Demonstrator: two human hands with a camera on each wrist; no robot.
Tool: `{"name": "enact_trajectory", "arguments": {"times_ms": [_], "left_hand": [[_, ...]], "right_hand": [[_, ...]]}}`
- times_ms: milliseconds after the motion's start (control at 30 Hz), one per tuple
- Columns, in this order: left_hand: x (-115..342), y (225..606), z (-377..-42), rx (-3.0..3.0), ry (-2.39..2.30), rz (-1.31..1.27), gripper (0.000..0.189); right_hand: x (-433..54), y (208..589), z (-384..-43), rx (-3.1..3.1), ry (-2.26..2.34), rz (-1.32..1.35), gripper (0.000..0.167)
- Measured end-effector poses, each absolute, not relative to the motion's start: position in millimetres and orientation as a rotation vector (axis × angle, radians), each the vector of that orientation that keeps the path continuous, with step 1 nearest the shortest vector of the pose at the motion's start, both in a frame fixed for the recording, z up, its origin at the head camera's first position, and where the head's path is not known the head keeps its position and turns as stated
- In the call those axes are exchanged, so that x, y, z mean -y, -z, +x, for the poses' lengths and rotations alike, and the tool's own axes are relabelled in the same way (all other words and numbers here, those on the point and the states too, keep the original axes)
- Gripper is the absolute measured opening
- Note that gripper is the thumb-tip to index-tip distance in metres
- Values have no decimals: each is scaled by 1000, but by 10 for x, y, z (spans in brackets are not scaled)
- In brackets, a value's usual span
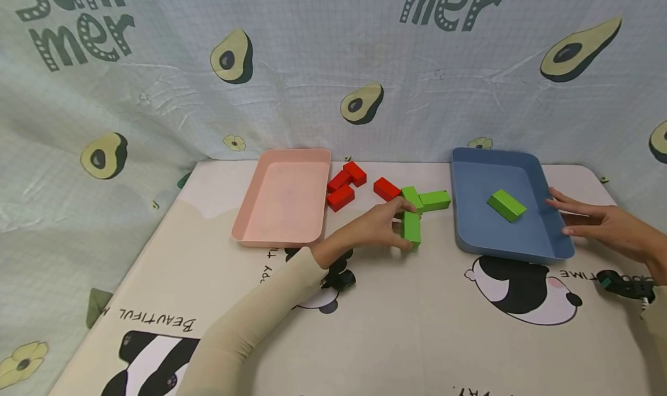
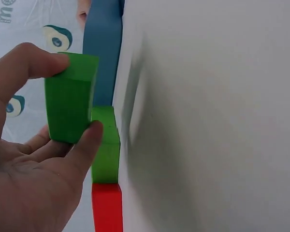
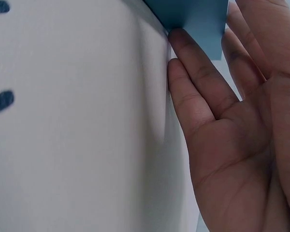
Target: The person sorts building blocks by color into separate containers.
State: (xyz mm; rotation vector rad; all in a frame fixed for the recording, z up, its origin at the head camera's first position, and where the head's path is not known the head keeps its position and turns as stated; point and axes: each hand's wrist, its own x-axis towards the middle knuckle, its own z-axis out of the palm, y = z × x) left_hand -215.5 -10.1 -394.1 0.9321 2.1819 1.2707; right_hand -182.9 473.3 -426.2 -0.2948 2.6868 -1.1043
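Gripping green block (image 1: 411, 229), touching blue tray (image 1: 482, 225)

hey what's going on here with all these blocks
A person is handling small blocks at a table. Their left hand pinches a green block, while their right hand has its fingers against the side of a blue tray. Another green block lies in that tray. Two more green blocks and four red blocks lie on the table, between the blue tray and a pink tray.
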Motion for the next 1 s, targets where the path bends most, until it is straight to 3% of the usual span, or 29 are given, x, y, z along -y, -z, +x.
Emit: {"name": "enact_trajectory", "arguments": {"times_ms": [733, 1000], "left_hand": [[64, 3929, -2119, -1945, -1622, 798, 63], [-16, 3936, -2087, -2056, -1468, 990, 48]], "right_hand": [[-4715, 4254, -1827, -2669, 1132, -313, 69], [-4722, 4258, -1838, -2668, 1125, -316, 70]]}}
